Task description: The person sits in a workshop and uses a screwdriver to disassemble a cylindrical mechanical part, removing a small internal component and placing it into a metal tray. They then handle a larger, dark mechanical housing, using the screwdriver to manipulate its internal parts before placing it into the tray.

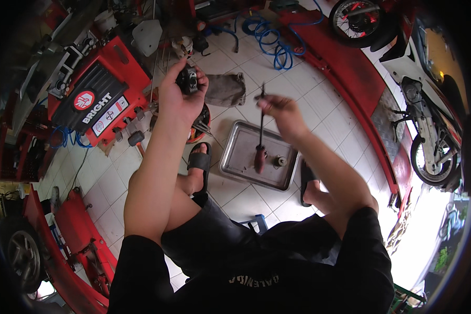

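My left hand [188, 91] is raised in front of me, its fingers wrapped round a dark metal part [191, 79] with a silvery face; its exact kind does not show. To the right, my right hand [280, 111] pinches a screwdriver [260, 158] by its thin shaft. The dark red handle hangs downward over a metal tray [226, 152], and the tip points up and away. The tray lies on the floor between my feet. Inside it sits a small cylindrical metal piece [280, 161], along with some tiny dark bits.
A grey rag [226, 90] lies on the tiles beyond the tray. Tools stick out of a red container [200, 125] near my left foot. A red machine [102, 94] stands at left. Blue hose [282, 49] coils far ahead, while a red platform [350, 78] and a motorcycle [426, 125] line the right.
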A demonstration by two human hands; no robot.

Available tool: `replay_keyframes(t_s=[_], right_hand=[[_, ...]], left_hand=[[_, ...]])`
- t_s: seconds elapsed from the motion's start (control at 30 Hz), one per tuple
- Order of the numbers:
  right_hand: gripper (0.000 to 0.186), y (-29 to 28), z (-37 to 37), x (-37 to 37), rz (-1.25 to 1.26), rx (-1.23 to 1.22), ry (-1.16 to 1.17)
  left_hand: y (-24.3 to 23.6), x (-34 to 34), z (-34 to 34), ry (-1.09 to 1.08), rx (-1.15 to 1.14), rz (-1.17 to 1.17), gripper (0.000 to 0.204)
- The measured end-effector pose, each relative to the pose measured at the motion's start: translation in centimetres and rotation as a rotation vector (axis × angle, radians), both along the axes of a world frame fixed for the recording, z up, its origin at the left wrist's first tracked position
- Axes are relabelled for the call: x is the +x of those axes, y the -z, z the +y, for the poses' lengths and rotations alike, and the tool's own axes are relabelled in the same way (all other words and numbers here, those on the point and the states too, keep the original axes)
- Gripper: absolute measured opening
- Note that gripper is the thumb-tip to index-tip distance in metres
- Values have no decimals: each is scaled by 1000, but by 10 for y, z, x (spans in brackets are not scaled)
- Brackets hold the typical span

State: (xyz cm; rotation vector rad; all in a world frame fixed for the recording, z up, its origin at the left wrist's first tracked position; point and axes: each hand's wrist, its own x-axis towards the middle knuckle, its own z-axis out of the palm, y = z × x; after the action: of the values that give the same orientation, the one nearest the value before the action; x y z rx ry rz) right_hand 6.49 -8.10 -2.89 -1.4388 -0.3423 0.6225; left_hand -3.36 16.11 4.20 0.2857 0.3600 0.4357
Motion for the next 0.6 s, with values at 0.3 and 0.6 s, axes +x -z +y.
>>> replay_keyframes(t_s=[0.3, 0.6], right_hand=[[40, 75, -43, 33, -56, -628, -162], [44, 1, -88, -40, 268, -281, -297]], left_hand=[[-1, 20, -20, 60, -50, 9, 14], [-10, 31, -40, 86, -40, -17, 14]])
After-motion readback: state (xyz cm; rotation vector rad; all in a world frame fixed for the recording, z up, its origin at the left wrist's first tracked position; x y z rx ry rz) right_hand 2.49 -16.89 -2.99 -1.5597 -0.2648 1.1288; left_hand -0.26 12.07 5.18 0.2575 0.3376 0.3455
